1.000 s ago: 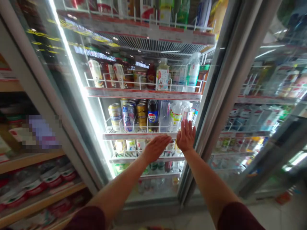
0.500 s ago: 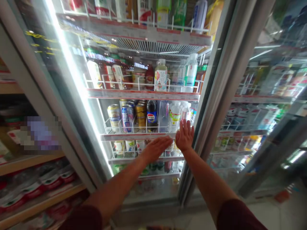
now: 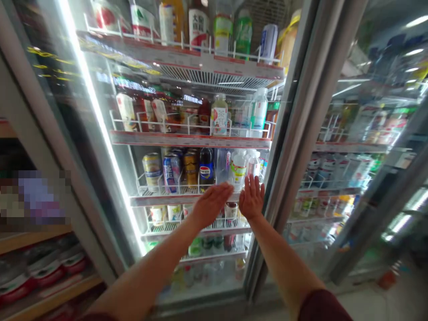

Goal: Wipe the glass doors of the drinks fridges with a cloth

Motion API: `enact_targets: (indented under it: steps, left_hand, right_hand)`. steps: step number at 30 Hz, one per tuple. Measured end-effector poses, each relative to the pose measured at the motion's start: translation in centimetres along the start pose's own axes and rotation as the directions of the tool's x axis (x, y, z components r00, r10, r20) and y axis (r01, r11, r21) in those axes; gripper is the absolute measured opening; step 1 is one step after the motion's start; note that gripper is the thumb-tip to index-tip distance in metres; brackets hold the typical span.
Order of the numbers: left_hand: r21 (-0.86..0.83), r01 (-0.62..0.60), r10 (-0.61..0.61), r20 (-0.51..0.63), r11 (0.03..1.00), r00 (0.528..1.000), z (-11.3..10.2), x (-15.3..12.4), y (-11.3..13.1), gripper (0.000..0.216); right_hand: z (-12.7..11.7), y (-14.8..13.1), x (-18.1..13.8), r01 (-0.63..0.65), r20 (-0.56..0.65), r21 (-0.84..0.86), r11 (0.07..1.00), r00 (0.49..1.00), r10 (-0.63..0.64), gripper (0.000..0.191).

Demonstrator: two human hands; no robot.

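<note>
Both my arms reach toward a lit drinks fridge with a glass door. My left hand (image 3: 213,203) is open, fingers stretched out and pointing right, and holds nothing. Close beside it, my right hand (image 3: 252,196) is open too, its fingers up and the hand flat. Behind the hands on the middle shelf stand a dark cola bottle (image 3: 206,169), a clear bottle with a yellow-green label (image 3: 238,166) and a white-capped bottle (image 3: 254,164). Whether either hand touches the glass I cannot tell.
Upper shelves hold more drinks, among them a tea bottle (image 3: 219,115) and a green bottle (image 3: 244,33). A metal door frame (image 3: 294,116) runs down the right, with another glass fridge beyond it. Wooden shelves (image 3: 76,287) with red-labelled packs stand at lower left.
The view has tilted up and shifted slightly, so the shelves sit lower in the picture. My left hand has risen a little against the shelves; both hands stay open.
</note>
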State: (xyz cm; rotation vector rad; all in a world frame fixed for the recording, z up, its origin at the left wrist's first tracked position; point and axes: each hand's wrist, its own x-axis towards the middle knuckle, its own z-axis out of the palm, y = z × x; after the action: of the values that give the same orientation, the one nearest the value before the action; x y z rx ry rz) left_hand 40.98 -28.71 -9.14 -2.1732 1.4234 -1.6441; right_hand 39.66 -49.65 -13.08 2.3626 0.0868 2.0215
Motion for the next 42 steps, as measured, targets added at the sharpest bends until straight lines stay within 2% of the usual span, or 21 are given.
enact_targets:
  steps: [3,5,6,8,10,11,13,16,18,20,23,25,26,28,30,32,34,37,39,40,42]
  left_hand:
    - [0.038,0.263,-0.259,-0.098,0.964,0.961,-1.4,2.7,-2.3,0.069]
    - [0.043,0.333,-0.325,-0.138,0.942,0.936,-1.4,3.1,-2.3,0.071]
    - [0.048,0.299,-0.290,-0.140,0.953,0.947,-1.0,2.7,-1.7,0.070]
    - [0.056,0.124,-0.118,-0.096,0.991,0.988,0.1,0.9,0.2,0.067]
    - [0.051,-0.053,0.053,-0.014,0.997,0.998,0.8,-0.7,1.4,0.065]
    - [0.049,-0.090,0.089,0.019,0.995,0.996,0.9,-1.0,1.5,0.065]
    - [0.070,-0.018,0.016,0.027,0.997,1.000,0.2,-0.4,0.1,0.065]
    - [0.102,0.231,-0.220,-0.108,0.968,0.970,-1.7,1.9,-3.0,0.070]
    - [0.097,0.315,-0.295,-0.178,0.944,0.939,-2.2,2.4,-3.6,0.073]
    - [0.090,0.274,-0.256,-0.176,0.957,0.951,-1.6,1.2,-2.3,0.069]
    - [0.065,0.056,-0.051,-0.072,0.996,0.996,0.1,-1.5,0.6,0.061]
    - [0.069,-0.035,0.037,-0.031,0.997,0.999,0.5,-2.1,0.9,0.058]
    - [0.084,-0.022,0.025,-0.039,0.996,0.999,0.3,-1.8,0.3,0.058]
    - [0.118,0.107,-0.095,-0.102,0.987,0.990,-0.9,-0.3,-1.9,0.062]
    - [0.122,0.273,-0.247,-0.189,0.954,0.950,-2.2,1.3,-4.2,0.067]
    - [0.116,0.381,-0.348,-0.230,0.917,0.909,-2.6,1.7,-4.7,0.069]
    - [0.121,0.363,-0.337,-0.196,0.924,0.921,-1.8,0.5,-3.3,0.068]
    - [0.127,0.110,-0.105,-0.046,0.986,0.993,-0.1,-2.7,-0.3,0.062]
    - [0.127,0.007,-0.006,-0.014,0.992,1.000,0.0,-4.0,-0.4,0.060]
    - [0.135,0.029,-0.025,-0.032,0.990,0.999,-0.5,-4.1,-1.3,0.062]
    - [0.153,0.184,-0.169,-0.105,0.971,0.980,-2.2,-3.6,-4.5,0.067]
  right_hand:
    - [-0.2,-0.1,0.2,0.014,-0.015,-0.015,1.000,1.000,-0.014,0.070]
    - [-0.4,-0.1,0.4,0.022,-0.033,-0.029,0.999,0.999,-0.023,0.070]
    - [-0.5,-0.2,0.5,0.026,-0.039,-0.035,0.999,0.999,-0.027,0.070]
    - [-0.5,-0.2,0.6,0.026,-0.047,-0.043,0.999,0.998,-0.028,0.069]
    - [-0.5,-0.2,0.7,0.023,-0.049,-0.044,0.999,0.998,-0.025,0.068]
    - [-0.4,-0.2,0.7,0.025,-0.048,-0.042,0.999,0.999,-0.027,0.068]
    - [-0.3,-0.2,0.6,0.028,-0.050,-0.040,0.999,0.998,-0.030,0.067]
    - [-0.2,-0.2,0.4,0.026,-0.059,-0.050,0.998,0.998,-0.029,0.066]
    - [-0.2,-0.2,0.4,0.020,-0.056,-0.066,0.998,0.998,-0.024,0.065]
    - [-0.2,-0.2,0.3,0.020,-0.049,-0.069,0.997,0.999,-0.023,0.065]
    - [-0.2,-0.2,0.3,0.029,-0.056,-0.041,0.999,0.998,-0.032,0.066]
    - [-0.3,-0.2,0.4,0.031,-0.055,-0.031,0.999,0.998,-0.033,0.067]
    - [-0.3,-0.2,0.4,0.027,-0.051,-0.037,0.999,0.998,-0.029,0.067]
    - [-0.3,-0.3,0.4,0.018,-0.048,-0.058,0.998,0.999,-0.021,0.067]
    - [-0.4,-0.3,0.4,0.018,-0.050,-0.072,0.997,0.999,-0.021,0.068]
    - [-0.4,-0.3,0.4,0.020,-0.048,-0.069,0.997,0.999,-0.023,0.068]
    - [-0.4,-0.3,0.4,0.020,-0.041,-0.064,0.998,0.999,-0.022,0.069]
    - [-0.5,-0.3,0.4,0.020,-0.048,-0.061,0.998,0.999,-0.023,0.069]
    - [-0.5,-0.3,0.4,0.024,-0.052,-0.050,0.998,0.998,-0.026,0.069]
    - [-0.5,-0.2,0.4,0.023,-0.052,-0.044,0.999,0.998,-0.025,0.069]
    - [-0.6,-0.2,0.4,0.018,-0.053,-0.032,0.999,0.998,-0.020,0.069]
